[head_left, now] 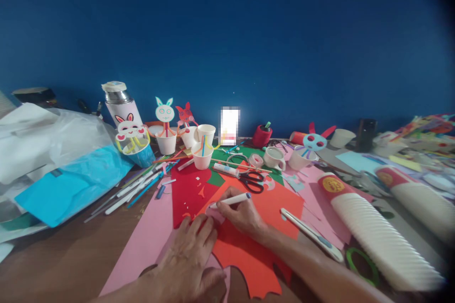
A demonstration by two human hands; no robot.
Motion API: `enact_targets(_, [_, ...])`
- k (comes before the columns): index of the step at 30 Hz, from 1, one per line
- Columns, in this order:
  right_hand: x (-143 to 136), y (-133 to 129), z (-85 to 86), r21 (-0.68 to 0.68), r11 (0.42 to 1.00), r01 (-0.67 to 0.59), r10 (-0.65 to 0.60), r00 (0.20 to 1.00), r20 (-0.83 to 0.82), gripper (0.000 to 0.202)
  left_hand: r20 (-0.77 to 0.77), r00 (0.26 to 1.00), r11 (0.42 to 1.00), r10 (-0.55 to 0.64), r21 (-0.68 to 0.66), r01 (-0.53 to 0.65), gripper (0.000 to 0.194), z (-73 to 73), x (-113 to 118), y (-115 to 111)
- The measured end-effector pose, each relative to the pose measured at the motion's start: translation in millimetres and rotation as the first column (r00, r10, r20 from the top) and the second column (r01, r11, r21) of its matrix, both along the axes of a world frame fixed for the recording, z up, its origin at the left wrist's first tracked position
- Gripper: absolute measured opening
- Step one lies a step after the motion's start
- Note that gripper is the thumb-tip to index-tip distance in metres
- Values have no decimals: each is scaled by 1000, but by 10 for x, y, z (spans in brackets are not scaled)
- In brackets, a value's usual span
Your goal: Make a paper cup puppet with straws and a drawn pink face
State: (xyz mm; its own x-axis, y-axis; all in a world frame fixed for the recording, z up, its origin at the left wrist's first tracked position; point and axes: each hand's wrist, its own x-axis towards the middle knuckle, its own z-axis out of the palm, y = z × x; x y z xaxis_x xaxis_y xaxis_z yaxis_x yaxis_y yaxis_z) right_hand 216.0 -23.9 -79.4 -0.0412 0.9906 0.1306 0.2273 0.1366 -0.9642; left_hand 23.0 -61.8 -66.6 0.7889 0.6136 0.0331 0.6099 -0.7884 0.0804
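- At the left of our row, three rabbit-faced figures look finished: the heart-cheeked mask (130, 130), the teal-eared face (165, 112) and the red face (185, 114), each above a paper cup.
- Our left hand (188, 246) lies flat beside the pink piece, gripping nothing that we can see.
- Near the middle, the cup with bent stems (202, 157) bears no face, so we judge it incomplete.
- The pink piece (215, 215) lies between our hands over coloured paper, partly covered; we take its drawing as under way, its marks too small to read.
- Our right hand (245, 215) is closed round a white marker (236, 198), tip down at that piece.
- Further right, the blue mask (314, 142) seems done too.
- The brown table (57, 265) shows at left; pink, red and orange sheets spread across the middle, with scissors (252, 181), a cutter (309, 234) and a stack of cups (380, 234) rightward.
- A dark blue wall (227, 33) stands behind everything.
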Motion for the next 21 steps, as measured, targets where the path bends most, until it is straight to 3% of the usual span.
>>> enact_targets(7, [-2, 5, 15, 20, 999, 26, -26, 1000, -7, 13, -1, 1000, 1000, 2, -6, -2, 63, 17, 6, 8])
enact_targets(14, [-12, 1, 56, 34, 998, 48, -49, 998, 31, 13, 13, 1000, 1000, -3, 27, 3, 63, -65, -15, 5])
enact_targets(21, [-37, 1, 121, -2, 999, 44, -44, 999, 27, 17, -67, 998, 996, -13, -90, 7, 63, 216, 32, 15])
